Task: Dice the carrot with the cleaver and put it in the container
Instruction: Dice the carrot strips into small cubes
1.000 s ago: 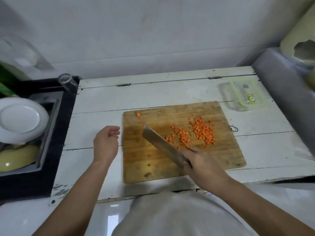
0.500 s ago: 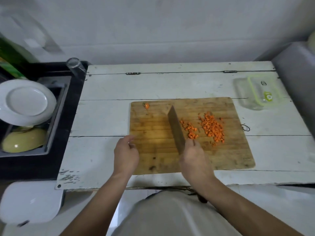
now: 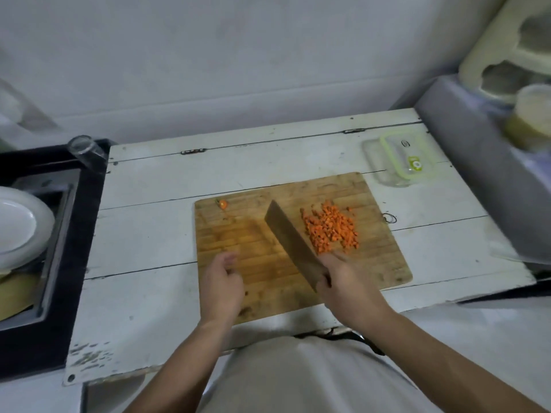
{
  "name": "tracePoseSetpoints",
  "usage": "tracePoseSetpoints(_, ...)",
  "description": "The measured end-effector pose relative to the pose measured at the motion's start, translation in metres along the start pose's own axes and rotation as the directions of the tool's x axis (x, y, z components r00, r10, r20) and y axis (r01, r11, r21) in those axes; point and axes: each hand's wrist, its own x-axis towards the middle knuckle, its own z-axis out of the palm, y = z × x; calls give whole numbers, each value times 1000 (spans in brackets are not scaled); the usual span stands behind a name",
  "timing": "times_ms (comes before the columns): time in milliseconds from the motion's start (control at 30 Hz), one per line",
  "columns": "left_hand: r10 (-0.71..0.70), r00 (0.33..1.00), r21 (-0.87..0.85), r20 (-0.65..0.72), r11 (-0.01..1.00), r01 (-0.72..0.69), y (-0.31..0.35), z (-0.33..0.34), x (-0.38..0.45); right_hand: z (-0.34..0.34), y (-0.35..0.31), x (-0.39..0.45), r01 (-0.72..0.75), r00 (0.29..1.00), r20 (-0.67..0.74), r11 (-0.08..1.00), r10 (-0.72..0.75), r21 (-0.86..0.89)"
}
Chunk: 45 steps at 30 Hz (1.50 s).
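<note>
A pile of orange diced carrot (image 3: pixel 329 229) lies on the right half of the wooden cutting board (image 3: pixel 384 263). My right hand (image 3: pixel 346 281) grips the cleaver (image 3: pixel 290 244) by its handle, the blade standing on the board just left of the pile. My left hand (image 3: pixel 222 286) rests over the board's near left part with fingers loosely curled and nothing in it. A carrot end (image 3: pixel 223 204) lies alone at the board's far left corner. The clear container (image 3: pixel 387 162) with a green-rimmed lid leaning in it sits on the table beyond the board's far right corner.
The white wooden table (image 3: pixel 143 234) carries the board. A black sink unit (image 3: pixel 59 234) at the left holds a white plate (image 3: pixel 21 225) and a yellow dish. A glass (image 3: pixel 85 150) stands at the sink's far corner. A grey ledge (image 3: pixel 483 162) rises at the right.
The cleaver has pushed the scattered carrot dice rightward into one tighter pile. My left hand came from the table's left onto the board's near left part.
</note>
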Motion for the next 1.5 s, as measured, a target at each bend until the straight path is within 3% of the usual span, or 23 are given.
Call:
tracePoseSetpoints(133, -27, 998, -39, -63, 999, 24, -3, -6, 5, 26, -13, -8, 90, 985, 152, 996, -85, -22)
tracePoseSetpoints(367, -4, 1000, 6, 29, 1000, 4, -1, 1, -3, -9, 25, 10, -188, 982, 16, 981, 189, -47)
tracePoseSetpoints(433, 17, 999, -7, 43, 1000, -17, 1, 4, -4, -23, 32, 15, -255, 967, 8, 967, 254, 27)
tracePoseSetpoints(600, 104, 980, 22, 167, 994, -109, 10, 11, -12, -57, 38, 15, -346, 926, 16, 835, 376, 428)
tracePoseSetpoints(733, 173, 940, 24, 292, 982, -188, 21, 25, -17, -77, 58, 17, -371, 895, -88, 841, 436, 393)
tracePoseSetpoints(833, 214, 922, 47, 324, 969, -242, 32, 37, -17, -83, 78, 24, -333, 915, -207, 938, 347, 98)
tracePoseSetpoints(933, 217, 919, 82, 330, 963, -257, 42, 50, -18, -76, 94, 35, -307, 938, -222, 936, 267, -171)
tracePoseSetpoints(1100, 193, 940, 72, 282, 973, -221, 55, 64, -28, -53, 90, 39, -278, 958, -138, 930, 251, -242)
tracePoseSetpoints(1200, 181, 955, 15, 236, 982, -190, 59, 67, -35, -54, 94, 31, -169, 980, -141, 954, 137, -246)
tracePoseSetpoints(1333, 216, 976, -151, 0, 965, -214, 71, 63, -46, -70, 112, 25, -33, 984, -173, 895, -50, -445)
tracePoseSetpoints(1433, 370, 888, -146, -273, 896, -419, 81, 60, -55, -74, 123, 16, 208, 957, -42, 778, -288, -593)
tracePoseSetpoints(1500, 561, 790, 8, -246, 816, -578, 85, 64, -57, -69, 134, 14, 363, 899, 32, 701, -437, -614)
